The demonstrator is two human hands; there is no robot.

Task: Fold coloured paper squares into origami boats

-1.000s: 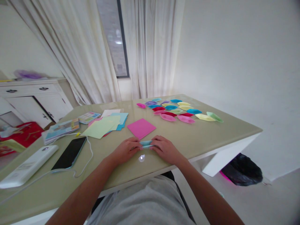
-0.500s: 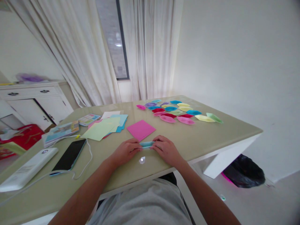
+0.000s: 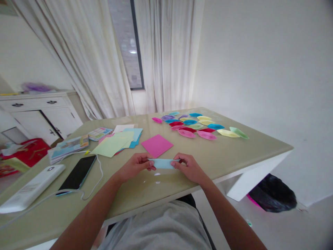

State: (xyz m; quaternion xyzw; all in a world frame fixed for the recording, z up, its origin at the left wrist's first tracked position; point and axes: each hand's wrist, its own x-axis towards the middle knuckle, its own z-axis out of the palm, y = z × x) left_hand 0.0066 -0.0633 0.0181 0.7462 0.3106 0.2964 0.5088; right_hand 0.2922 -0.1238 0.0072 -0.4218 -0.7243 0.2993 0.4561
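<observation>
A folded strip of light blue paper is stretched level between my two hands, near the front edge of the table. My left hand pinches its left end, thumb on the near face. On the opposite end, my right hand grips it with thumb and fingers. Just beyond the strip lies a square stack of pink paper, flat on the table. Farther back to the right, several folded paper boats in pink, red, blue, yellow, green and purple are spread in loose rows.
Left of the pink stack are loose coloured sheets and booklets. A black-screened phone, a white cable and a white oblong device lie at left. A black-bagged bin stands on the floor at right.
My hands have moved slightly apart, and the thumbs now sit on the paper's near face. More of the light blue strip shows between them as a flat, wider face.
</observation>
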